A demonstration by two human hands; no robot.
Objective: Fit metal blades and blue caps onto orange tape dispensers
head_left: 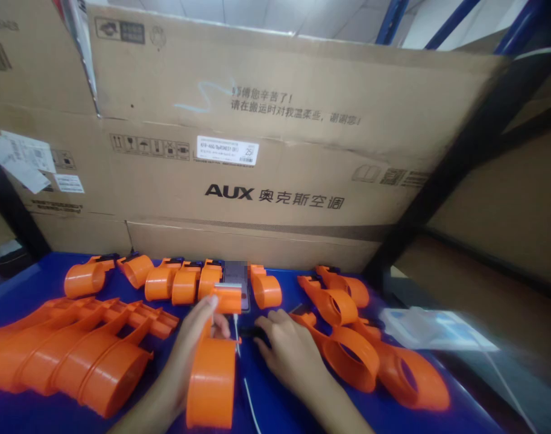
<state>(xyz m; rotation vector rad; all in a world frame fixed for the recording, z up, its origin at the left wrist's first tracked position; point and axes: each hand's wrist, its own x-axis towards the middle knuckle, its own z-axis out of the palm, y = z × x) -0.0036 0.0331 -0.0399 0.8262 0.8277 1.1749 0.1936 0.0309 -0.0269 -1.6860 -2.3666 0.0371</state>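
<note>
Left hand (195,340) clasps an orange housing (211,383), steadying it on the table (26,283). Right hand (290,352) covers a black piece (258,333), grip indeterminate. A firm hold on the piece is needed first.

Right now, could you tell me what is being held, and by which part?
Left hand grips the orange plastic housing at its narrow upper end; right hand unclear.

- My left hand (198,337), low centre: its palm is hidden behind the orange ring piece (211,381) it holds.
- My right hand (287,348) covers a small dark thing (251,333); I cannot tell whether my fingers grip it.
- Grey block (236,280), centre: blurred out.
- White label (227,150) on the carton (302,120): print too small to read.
- Orange stack (67,349), lower left: cut off by the frame's edge.
</note>
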